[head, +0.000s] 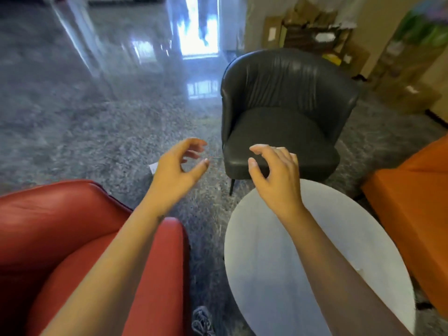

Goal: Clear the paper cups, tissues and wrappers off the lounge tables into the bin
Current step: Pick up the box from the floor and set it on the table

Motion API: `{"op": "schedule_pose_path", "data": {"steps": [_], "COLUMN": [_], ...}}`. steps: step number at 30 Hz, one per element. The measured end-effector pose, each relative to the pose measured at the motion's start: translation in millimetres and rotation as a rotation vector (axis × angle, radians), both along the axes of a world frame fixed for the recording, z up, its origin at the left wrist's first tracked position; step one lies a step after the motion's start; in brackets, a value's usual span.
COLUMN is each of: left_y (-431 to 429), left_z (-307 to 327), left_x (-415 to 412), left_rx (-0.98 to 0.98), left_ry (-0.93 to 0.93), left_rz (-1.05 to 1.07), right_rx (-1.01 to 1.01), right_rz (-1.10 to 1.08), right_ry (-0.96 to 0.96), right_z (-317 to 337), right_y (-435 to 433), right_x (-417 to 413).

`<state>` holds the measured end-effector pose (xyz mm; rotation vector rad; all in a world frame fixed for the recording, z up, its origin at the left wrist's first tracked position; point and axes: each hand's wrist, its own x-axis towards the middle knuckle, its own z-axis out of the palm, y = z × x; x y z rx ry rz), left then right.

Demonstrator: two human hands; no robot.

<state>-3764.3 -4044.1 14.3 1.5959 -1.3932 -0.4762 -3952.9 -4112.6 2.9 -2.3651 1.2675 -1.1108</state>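
Round table between three armchairs

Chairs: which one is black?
The black chair is the rounded one straight ahead, beyond the round white table. The red chair sits at left, the orange chair at right.

Both my bare forearms reach forward; my left hand and right hand hover side by side, apart, fingers loosely curled, each thumb spread below its fingers, palms empty.
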Motion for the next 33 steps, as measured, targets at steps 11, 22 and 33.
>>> {"op": "schedule_pose_path", "data": {"steps": [11,22,33], "left_y": [28,11,-155], "left_z": [43,54,40], "left_x": [142,227,354], "left_rx": [0.056,0.010,-0.008], "left_ry": [-0.106,-0.100,-0.077], "left_rz": [0.158,0.387,0.543], "right_rx": [-0.043,0.019,0.067], "right_rz": [0.299,0.481,0.604], "right_ry": [0.019,-0.014,0.080], "right_z": [38,52,36], "right_y": [-22,-71,-266], "right_x": [164,269,401]}}
